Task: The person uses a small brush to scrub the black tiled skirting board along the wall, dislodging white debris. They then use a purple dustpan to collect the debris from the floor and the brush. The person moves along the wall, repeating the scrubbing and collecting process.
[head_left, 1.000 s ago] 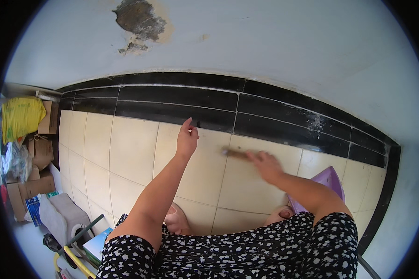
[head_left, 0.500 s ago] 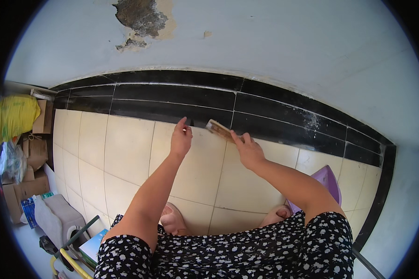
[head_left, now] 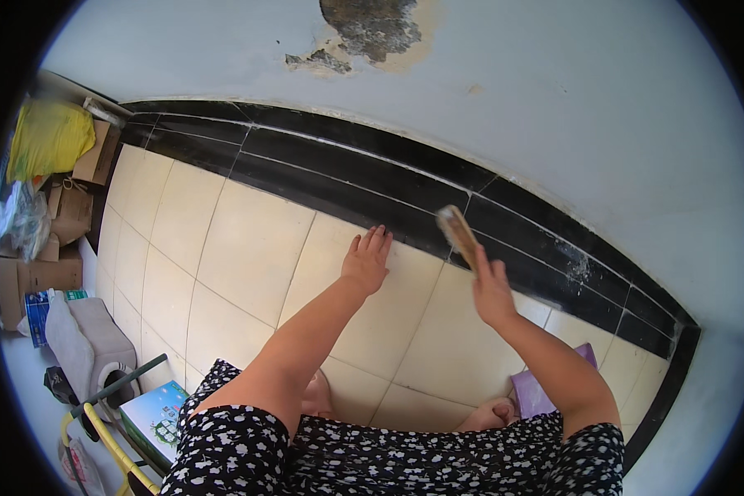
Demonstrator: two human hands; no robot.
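My right hand (head_left: 494, 291) grips a wooden-backed brush (head_left: 457, 234), raised at a slant in front of the black tiled wall base (head_left: 331, 178). The bristles hardly show from here. My left hand (head_left: 366, 263) lies palm down with its fingers stretched out, at the line where the cream floor tiles (head_left: 256, 240) meet the black tiles. A small dark spot shows by its fingertips, too small to make out. Near my right foot stands a purple plastic container (head_left: 546, 388), partly hidden by my right forearm.
Peeled plaster (head_left: 376, 29) marks the pale wall ahead. Whitish flecks (head_left: 577, 263) dot the black tiles at right. Cardboard boxes (head_left: 70, 211), a yellow bag (head_left: 50, 136), a grey cushioned item (head_left: 91, 331) and a yellow metal frame (head_left: 107, 438) crowd the left side.
My left hand has gone from curled fingers to stretched fingers against the floor edge. The brush in my right hand has turned more upright. The view has shifted and tilted.
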